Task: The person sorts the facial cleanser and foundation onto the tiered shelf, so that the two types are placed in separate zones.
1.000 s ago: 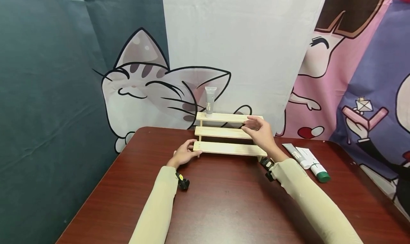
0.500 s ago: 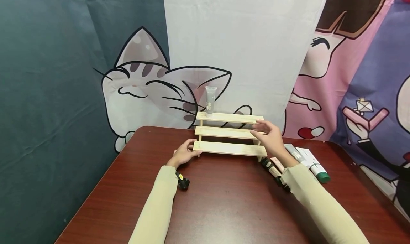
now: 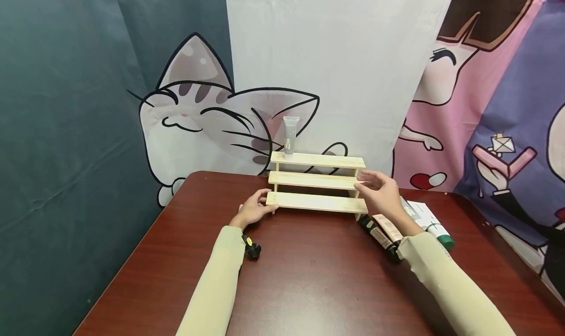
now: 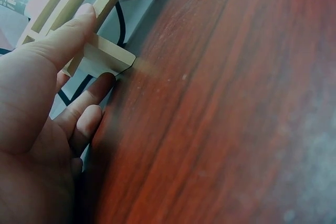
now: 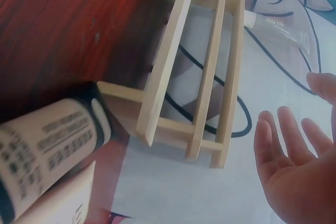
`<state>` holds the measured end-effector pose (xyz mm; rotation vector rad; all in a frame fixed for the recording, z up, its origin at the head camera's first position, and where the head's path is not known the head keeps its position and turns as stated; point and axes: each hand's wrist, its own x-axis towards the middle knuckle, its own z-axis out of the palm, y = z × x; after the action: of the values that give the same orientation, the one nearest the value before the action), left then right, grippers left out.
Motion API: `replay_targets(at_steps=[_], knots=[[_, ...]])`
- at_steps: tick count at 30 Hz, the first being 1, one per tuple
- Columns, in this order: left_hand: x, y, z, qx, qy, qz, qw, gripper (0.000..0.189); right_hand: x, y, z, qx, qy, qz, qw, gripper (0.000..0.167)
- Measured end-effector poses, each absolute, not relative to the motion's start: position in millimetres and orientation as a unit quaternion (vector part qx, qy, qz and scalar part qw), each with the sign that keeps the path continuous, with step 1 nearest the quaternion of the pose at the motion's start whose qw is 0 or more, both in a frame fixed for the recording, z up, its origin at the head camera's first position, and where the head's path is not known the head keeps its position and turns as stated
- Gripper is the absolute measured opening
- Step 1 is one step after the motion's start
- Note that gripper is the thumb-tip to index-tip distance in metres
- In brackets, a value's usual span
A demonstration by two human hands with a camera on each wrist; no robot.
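A three-tier wooden display rack [image 3: 317, 202] stands on the table. My left hand [image 3: 255, 209] grips the left end of its lowest shelf. In the left wrist view, the thumb lies along the shelf edge and the other fingers curl beside the rack's leg. On the top tier, near its left end, a grey squeeze tube [image 3: 290, 136] stands upright on its cap. My right hand [image 3: 380, 197] hovers by the rack's right end, fingers loosely bent and holding nothing. The right wrist view shows that hand [image 5: 299, 166] apart from the rack [image 5: 218, 77].
To the right of the rack several tubes lie on the dark red table [image 3: 300, 277]: a black-ended one [image 3: 378, 237], a beige one [image 3: 388, 227], a grey one [image 3: 409, 209] and a white one with a green cap [image 3: 427, 219]. A cartoon-printed cloth [image 3: 353, 71] hangs behind.
My right hand has moved right and slightly down, away from the upper shelves. More of the black-ended and beige tubes shows now. My left hand keeps its hold on the rack.
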<state>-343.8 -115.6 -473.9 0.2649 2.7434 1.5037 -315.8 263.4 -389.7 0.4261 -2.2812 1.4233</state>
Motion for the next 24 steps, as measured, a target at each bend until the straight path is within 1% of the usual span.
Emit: replay_targets(at_steps=[11, 19, 24], knots=[[-345, -116, -473, 0.08, 0.878, 0.473, 0.006, 0.068, -307, 282, -392, 0.096, -0.833, 0.517, 0.172, 0.046], [-346, -115, -473, 0.082, 0.876, 0.475, 0.0, 0.068, -294, 292, -391, 0.129, -0.843, 0.486, 0.192, 0.04], [-345, -115, -473, 0.082, 0.876, 0.476, 0.002, 0.068, -281, 299, -383, 0.126, -0.847, 0.477, 0.198, 0.037]])
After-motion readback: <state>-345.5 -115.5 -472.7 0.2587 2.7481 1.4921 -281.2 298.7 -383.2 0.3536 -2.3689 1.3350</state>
